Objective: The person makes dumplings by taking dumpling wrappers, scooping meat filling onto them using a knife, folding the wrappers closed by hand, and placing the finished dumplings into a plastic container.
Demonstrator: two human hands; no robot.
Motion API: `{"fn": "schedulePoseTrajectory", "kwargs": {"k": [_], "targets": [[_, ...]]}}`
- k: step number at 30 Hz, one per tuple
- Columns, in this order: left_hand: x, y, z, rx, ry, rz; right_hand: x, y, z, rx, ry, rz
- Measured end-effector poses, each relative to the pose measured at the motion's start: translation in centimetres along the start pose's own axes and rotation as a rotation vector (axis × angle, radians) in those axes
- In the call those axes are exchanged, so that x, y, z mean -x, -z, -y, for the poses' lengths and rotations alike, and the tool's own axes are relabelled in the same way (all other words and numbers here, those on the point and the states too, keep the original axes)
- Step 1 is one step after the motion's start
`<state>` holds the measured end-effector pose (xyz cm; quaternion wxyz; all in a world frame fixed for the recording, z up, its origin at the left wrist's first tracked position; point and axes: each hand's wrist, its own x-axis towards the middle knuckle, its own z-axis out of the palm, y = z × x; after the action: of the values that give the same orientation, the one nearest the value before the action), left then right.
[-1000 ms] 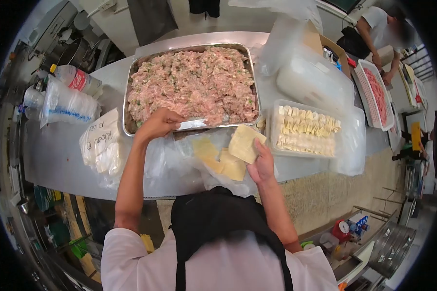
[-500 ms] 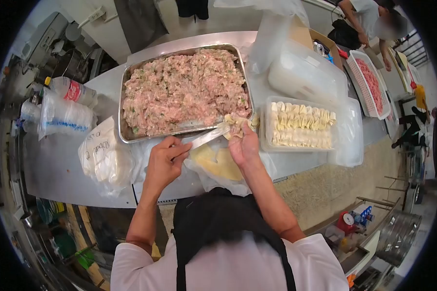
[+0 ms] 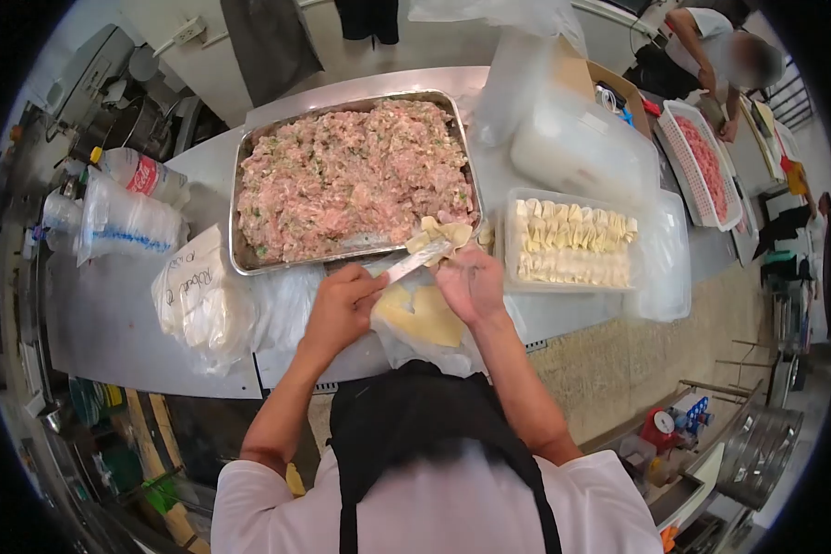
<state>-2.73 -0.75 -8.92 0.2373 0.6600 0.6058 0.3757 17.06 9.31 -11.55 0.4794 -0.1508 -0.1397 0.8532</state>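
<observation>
In my left hand (image 3: 342, 307), closed around one end, is a flat pale spatula (image 3: 406, 266). Its far end lies against a yellowish dumpling wrapper (image 3: 427, 236), which my right hand (image 3: 474, 282) holds at the tray's near right corner. Whether filling sits under the spatula tip is hard to see. Behind both hands stands a metal tray (image 3: 342, 255) of ground meat filling (image 3: 351, 180) with green flecks. Below them, loose yellow wrappers (image 3: 425, 314) lie on clear plastic. To the right, a plastic container (image 3: 572, 280) holds rows of folded dumplings (image 3: 577, 226).
Bagged white items (image 3: 198, 295), a cola bottle (image 3: 143, 174) and a bag of cups (image 3: 129, 222) stand at left. Clear lids (image 3: 586, 138) sit behind the container. At far right, another person (image 3: 711, 55) works beside a white basket (image 3: 679, 166) of meat.
My left hand has moved right and slightly down, bringing the spatula over the wrapper. The wrapper has shifted slightly left and lies more spread. The other person's hands have moved near the basket.
</observation>
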Motion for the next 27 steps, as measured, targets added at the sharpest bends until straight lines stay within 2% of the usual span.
{"fn": "schedulePoseTrajectory", "kwargs": {"k": [2,4,5,6,7,8,10,11,12,14,17,18,19,20,22,23,25,26,27], "targets": [[-0.3,1.7,-1.8,0.018,0.060,0.024,1.0,0.5,0.0,-0.006,-0.034,0.063],[-0.4,2.7,-3.0,0.069,0.079,-0.027,1.2,0.8,-1.0,0.611,0.164,-0.078],[-0.4,2.7,-3.0,0.062,0.045,-0.018,1.5,1.0,-1.2,0.612,0.170,-0.085],[-0.4,2.7,-3.3,0.066,0.040,-0.013,1.7,0.7,-1.2,0.901,0.221,-0.101],[-0.3,2.8,-3.6,0.011,0.043,0.077,1.7,0.5,-1.3,1.191,0.271,-0.116],[-0.2,2.9,-4.0,-0.043,0.042,0.169,1.7,0.5,-1.3,1.195,0.278,-0.125],[0.0,4.0,-4.8,-0.036,0.067,0.198,1.8,0.7,-0.5,1.516,0.508,-0.024],[-0.1,4.5,-4.9,-0.038,0.099,0.221,1.5,1.0,-0.6,1.543,0.680,-0.045],[-0.1,4.9,-4.7,0.023,0.063,0.125,2.0,0.9,0.8,1.570,0.693,-0.077],[0.1,6.2,-4.4,0.056,0.058,-0.016,3.0,-0.4,3.7,1.575,0.521,-0.137],[0.2,7.6,-4.1,0.104,0.128,-0.084,4.4,1.8,9.2,1.489,0.793,-0.328],[0.3,7.9,-3.5,0.122,0.142,-0.086,5.1,2.6,12.0,1.385,0.705,-0.403],[0.4,7.9,-3.0,0.132,0.138,-0.084,5.1,4.3,14.6,1.462,0.820,-0.542],[0.6,7.9,-2.6,0.128,0.159,-0.084,5.7,3.8,17.4,1.390,0.739,-0.630],[0.8,7.7,-2.1,0.129,0.180,-0.088,6.8,5.5,23.2,1.557,0.570,-0.808],[0.9,7.6,-1.9,0.135,0.175,-0.092,7.4,6.9,25.7,1.564,0.571,-0.805],[1.0,7.4,-1.8,0.142,0.171,-0.096,7.9,9.6,29.0,1.962,0.456,-0.836],[0.9,7.2,-2.0,0.135,0.167,-0.087,7.4,10.3,29.5,1.965,0.457,-0.837],[0.8,7.1,-2.1,0.129,0.161,-0.077,7.0,10.4,29.7,2.088,0.478,-0.744]]}}
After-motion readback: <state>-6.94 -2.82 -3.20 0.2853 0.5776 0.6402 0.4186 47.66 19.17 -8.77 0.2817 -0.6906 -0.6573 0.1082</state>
